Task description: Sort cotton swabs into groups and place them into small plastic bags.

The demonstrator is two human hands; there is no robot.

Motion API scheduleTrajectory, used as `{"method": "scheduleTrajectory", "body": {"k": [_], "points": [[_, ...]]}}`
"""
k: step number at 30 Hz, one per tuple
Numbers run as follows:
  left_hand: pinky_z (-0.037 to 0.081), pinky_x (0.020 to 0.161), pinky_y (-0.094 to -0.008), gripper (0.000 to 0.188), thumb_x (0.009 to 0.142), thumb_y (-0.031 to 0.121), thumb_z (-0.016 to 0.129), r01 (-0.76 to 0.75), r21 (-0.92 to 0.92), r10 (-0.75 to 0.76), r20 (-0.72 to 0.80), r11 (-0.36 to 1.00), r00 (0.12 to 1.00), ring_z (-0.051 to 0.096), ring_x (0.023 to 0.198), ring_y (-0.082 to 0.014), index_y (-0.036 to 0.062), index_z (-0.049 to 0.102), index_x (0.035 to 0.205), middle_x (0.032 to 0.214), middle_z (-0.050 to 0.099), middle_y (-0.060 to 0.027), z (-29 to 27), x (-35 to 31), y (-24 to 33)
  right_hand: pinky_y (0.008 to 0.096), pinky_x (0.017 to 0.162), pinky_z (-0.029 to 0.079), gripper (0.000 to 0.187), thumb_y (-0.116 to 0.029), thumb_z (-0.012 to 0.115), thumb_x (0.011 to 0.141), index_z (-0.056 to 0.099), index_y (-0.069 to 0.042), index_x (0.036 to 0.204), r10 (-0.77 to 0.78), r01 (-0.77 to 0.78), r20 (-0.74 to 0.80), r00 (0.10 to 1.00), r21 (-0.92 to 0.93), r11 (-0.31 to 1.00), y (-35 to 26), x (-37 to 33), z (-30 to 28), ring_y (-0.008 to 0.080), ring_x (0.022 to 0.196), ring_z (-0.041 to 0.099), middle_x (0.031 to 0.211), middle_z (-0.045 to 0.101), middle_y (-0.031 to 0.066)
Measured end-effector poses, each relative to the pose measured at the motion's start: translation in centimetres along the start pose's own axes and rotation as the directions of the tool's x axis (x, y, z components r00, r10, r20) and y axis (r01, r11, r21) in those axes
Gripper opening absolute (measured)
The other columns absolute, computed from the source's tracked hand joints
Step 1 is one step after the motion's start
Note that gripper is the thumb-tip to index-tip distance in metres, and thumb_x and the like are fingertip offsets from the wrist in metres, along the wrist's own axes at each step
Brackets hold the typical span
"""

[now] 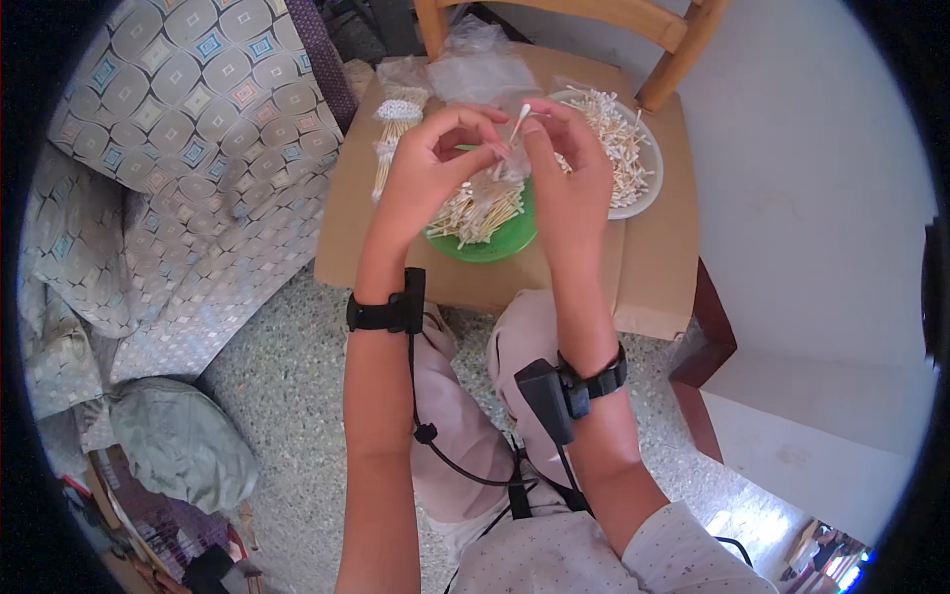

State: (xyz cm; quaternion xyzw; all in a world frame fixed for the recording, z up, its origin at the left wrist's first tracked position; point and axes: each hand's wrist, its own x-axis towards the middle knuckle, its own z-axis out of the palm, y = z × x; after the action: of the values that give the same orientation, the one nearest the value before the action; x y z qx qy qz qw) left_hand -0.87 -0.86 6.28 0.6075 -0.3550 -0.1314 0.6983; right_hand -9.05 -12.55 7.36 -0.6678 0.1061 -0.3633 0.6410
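- Head view: we look down on a green dish (pixel 490 251) heaped with loose swabs (pixel 475 216), set on cardboard (pixel 648 292) over a chair (pixel 554 10); the other places here are told from that dish.
- Our left hand (pixel 427 170) is above the dish's far left part, fingers curled, thumb and forefinger nearly meeting at the edge of a small clear bag (pixel 511 166).
- Our right hand (pixel 576 166) is above its far right part, thumb and forefinger closed on one swab (pixel 523 113), white tip up. Whether these fingers also grip the film, we cannot tell.
- The bag hangs between both hands, over the dish's far edge. Something pale shows in it; how many swabs, if any, it holds is too small to tell.
- Right of the dish and farther off, a white bowl (pixel 648 201) carries a bigger heap of swabs (pixel 616 144).
- Left of the dish and farther off lies a neat bundle (pixel 399 117), heads lined up, with more sticks (pixel 382 166) just nearer us.
- Straight beyond the dish lies crumpled clear plastic (pixel 480 74).
- As we judge it, the work is partway: some swabs already lie gathered at the left, the bag in our hands looks unfinished, and both heaps remain loose.
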Motion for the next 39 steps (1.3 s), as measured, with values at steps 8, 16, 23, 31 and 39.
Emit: {"method": "scheduleTrajectory", "body": {"k": [8, 16, 23, 31, 39], "points": [[0.046, 0.083, -0.0254, 0.008, 0.082, -0.001, 0.061, 0.028, 0.074, -0.029, 0.014, 0.997, 0.999, 0.056, 0.096, -0.0123, 0.0030, 0.056, 0.086, 0.113, 0.058, -0.0080, -0.1, 0.0, 0.9, 0.0263, 0.074, 0.047, 0.014, -0.009, 0.065, 0.083, 0.064, -0.001, 0.094, -0.062, 0.061, -0.121, 0.991, -0.013, 0.998, -0.5, 0.2, -0.2, 0.0123, 0.078, 0.060, 0.084, 0.066, 0.0073], [0.048, 0.077, -0.0237, 0.008, 0.081, 0.002, 0.065, -0.014, 0.033, 0.015, -0.018, 0.999, 1.000, 0.059, 0.089, -0.0110, 0.0022, 0.059, 0.086, 0.109, 0.061, -0.0075, 0.0, 0.0, 0.6, 0.0290, 0.073, 0.047, 0.013, -0.011, 0.066, 0.082, 0.066, -0.001, 0.090, 0.042, -0.041, 0.025, 0.999, -0.067, 0.997, -1.0, -0.3, 0.2, 0.0163, 0.077, 0.061, 0.082, 0.066, 0.0091], [0.048, 0.072, -0.0223, 0.008, 0.082, 0.000, 0.063, -0.057, 0.004, 0.057, -0.192, 0.998, 0.980, 0.060, 0.083, -0.0093, 0.0010, 0.058, 0.089, 0.104, 0.063, -0.0062, -0.4, 0.2, 0.6, 0.0413, 0.085, 0.040, 0.025, -0.026, 0.059, 0.085, 0.069, -0.003, 0.088, -0.128, 0.134, 0.040, 0.991, -0.292, 0.947, -0.1, -0.3, 0.2, 0.0305, 0.090, 0.057, 0.091, 0.065, 0.0113], [0.047, 0.077, -0.0247, 0.009, 0.083, 0.002, 0.063, 0.008, 0.065, 0.003, -0.176, 0.998, 0.984, 0.059, 0.089, -0.0117, 0.0015, 0.058, 0.090, 0.107, 0.061, -0.0064, -1.0, 0.0, 1.0, 0.0414, 0.100, 0.031, 0.030, -0.027, 0.052, 0.089, 0.069, -0.004, 0.097, -0.198, 0.223, 0.106, 0.974, -0.360, 0.906, -0.5, -0.7, -0.1, 0.0325, 0.109, 0.052, 0.117, 0.059, 0.0156], [0.049, 0.075, -0.0299, 0.015, 0.075, 0.006, 0.068, -0.030, 0.372, -0.034, 0.162, 0.928, 0.986, 0.061, 0.086, -0.0181, 0.0027, 0.059, 0.087, 0.091, 0.063, -0.0068, -0.3, -0.3, -2.5, 0.0364, 0.104, 0.029, 0.043, -0.027, 0.035, 0.096, 0.054, 0.001, 0.123, -0.063, 0.065, -0.083, 0.995, 0.022, 0.998, -2.8, -0.7, 0.5, 0.0264, 0.119, 0.047, 0.125, 0.053, 0.0161]]}}
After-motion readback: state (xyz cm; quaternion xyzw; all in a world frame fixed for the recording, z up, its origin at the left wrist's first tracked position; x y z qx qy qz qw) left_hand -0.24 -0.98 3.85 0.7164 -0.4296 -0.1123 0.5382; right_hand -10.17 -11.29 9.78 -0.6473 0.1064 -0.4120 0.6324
